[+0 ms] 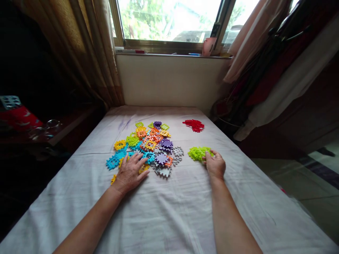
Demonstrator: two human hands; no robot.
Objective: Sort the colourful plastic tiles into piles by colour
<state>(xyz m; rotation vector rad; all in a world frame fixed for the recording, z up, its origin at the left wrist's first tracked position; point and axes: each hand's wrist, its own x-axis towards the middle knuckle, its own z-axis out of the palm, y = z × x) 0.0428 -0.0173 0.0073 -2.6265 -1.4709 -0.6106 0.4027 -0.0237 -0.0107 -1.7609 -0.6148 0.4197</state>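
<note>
Plastic pieces with toothed edges lie on a pale sheet (169, 215) in three groups. The largest group, a mixed pile (150, 145), occupies the middle and left of the work surface and contains blue, yellow, orange, purple, green, red and grey units, many of them open frames, overlapping at varied angles. Grey pieces (164, 171) form part of its near right edge; blue pieces (113, 161) extend to its left. A green heap (198, 153) is located to the right of the pile, apart from it. A red heap (194, 125) is located beyond the green heap, nearer the wall (169, 79). Left hand (129, 173): palm down, fingers spread, positioned over the near left part of the pile, with yellow and blue pieces visible around and between the fingers. Right hand (216, 165): at the right edge of the green heap, fingers curled and thumb directed toward the pieces; whether a piece is pinched cannot be determined, as the fingertips meet the heap. Beyond the sheet, the wall rises to a window (169, 21); a pink cup (208, 46) stands on the sill at the right. A gold curtain (92, 46) hangs at the left, and clothes (278, 81) hang at the right. Glasses (53, 123) rest on a dark surface at far left.
</note>
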